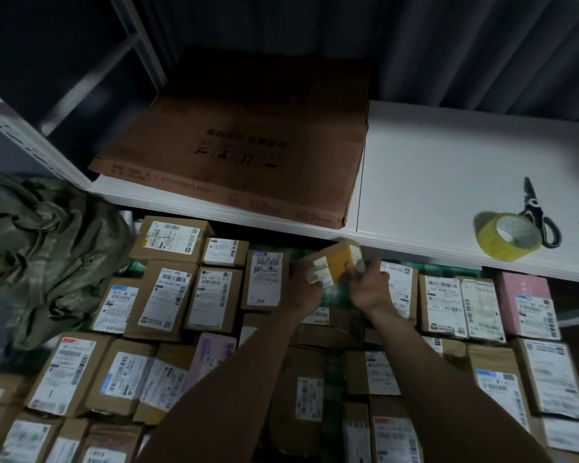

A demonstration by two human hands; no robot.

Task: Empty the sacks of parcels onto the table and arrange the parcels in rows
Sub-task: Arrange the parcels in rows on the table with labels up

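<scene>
both hands hold one small box (336,262) above the rows of parcels (168,295), just under the front edge of the white shelf (448,182): left hand (303,292) grips its left end, right hand (368,289) its right. a crumpled green sack (37,248) lies at far left. tape (507,236) and scissors (538,215) sit on the shelf, beside flat cardboard (241,155).

Both hands, the left hand (303,289) and right hand (368,285), grip a small yellow-taped parcel (335,262) above rows of labelled cardboard parcels (168,295). A crumpled green sack (37,248) lies far left. On the white shelf (448,162) sit flattened cardboard (241,148), yellow tape (507,235) and scissors (538,212).
</scene>
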